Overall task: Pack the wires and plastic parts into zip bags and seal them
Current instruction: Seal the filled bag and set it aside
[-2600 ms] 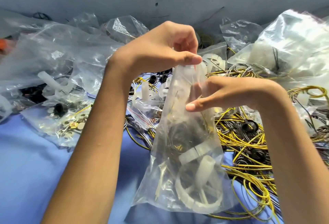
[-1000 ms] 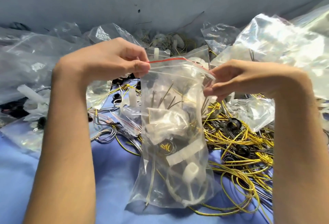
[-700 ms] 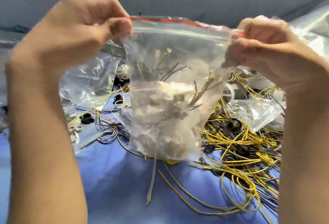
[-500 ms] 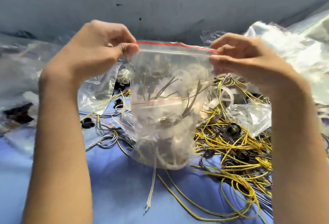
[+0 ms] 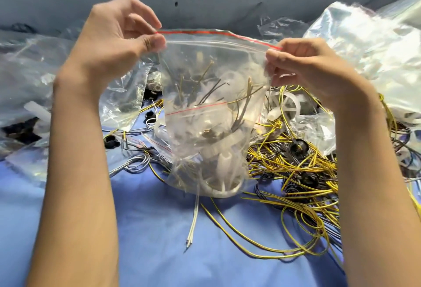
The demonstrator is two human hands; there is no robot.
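Note:
A clear zip bag (image 5: pixel 209 109) with a red strip along its top hangs in the air above the blue cloth (image 5: pixel 148 241). Inside it lie white plastic parts and several wires. My left hand (image 5: pixel 118 42) pinches the bag's top left corner between thumb and fingers. My right hand (image 5: pixel 305 65) pinches the top right corner, so the zip edge is stretched between them. A thin white wire (image 5: pixel 193 218) hangs down below the bag.
A tangle of yellow and black wires (image 5: pixel 296 172) with black rings lies at the right on the cloth. White plastic wheels (image 5: pixel 284 104) sit behind it. Crumpled clear bags (image 5: pixel 41 77) pile up at the left, and a large bag (image 5: pixel 364 54) at the back right.
Both hands lifted the bag off the cloth and pulled its top edge taut, then lowered it slightly. The bag now hangs with its bottom just above the cloth.

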